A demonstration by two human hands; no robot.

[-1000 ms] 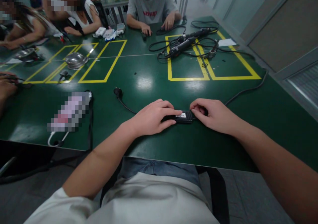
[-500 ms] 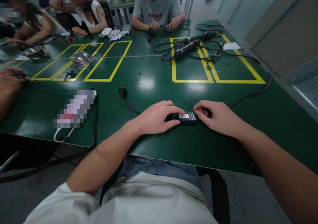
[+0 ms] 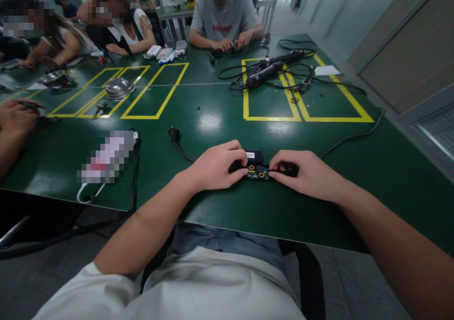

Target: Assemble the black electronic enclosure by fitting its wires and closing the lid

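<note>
An opened black power adapter (image 3: 257,172) lies on the green table in front of me, its circuit board with copper-coloured coils showing. My left hand (image 3: 214,167) is closed on its left end, thumb in front and fingers behind. At the right end, my right hand (image 3: 301,172) pinches with thumb and forefinger; the cord is partly hidden there. Just behind the board sits the black cover (image 3: 254,156) with a white label, close to my left fingertips. A cord leads left to a black plug (image 3: 174,133), and another black cable (image 3: 354,133) runs off right.
A pixelated phone-like object (image 3: 108,156) with a strap lies left. Yellow tape rectangles mark the green table (image 3: 220,206). Black corded tools (image 3: 264,74) lie back right, a metal bowl (image 3: 119,88) back left. A co-worker (image 3: 225,22) sits opposite; another person's hand (image 3: 17,116) is at left.
The labelled cover has come off the adapter and now lies behind it, exposing the circuit board. Both my hands have shifted slightly left. The co-worker opposite has brought their hands together.
</note>
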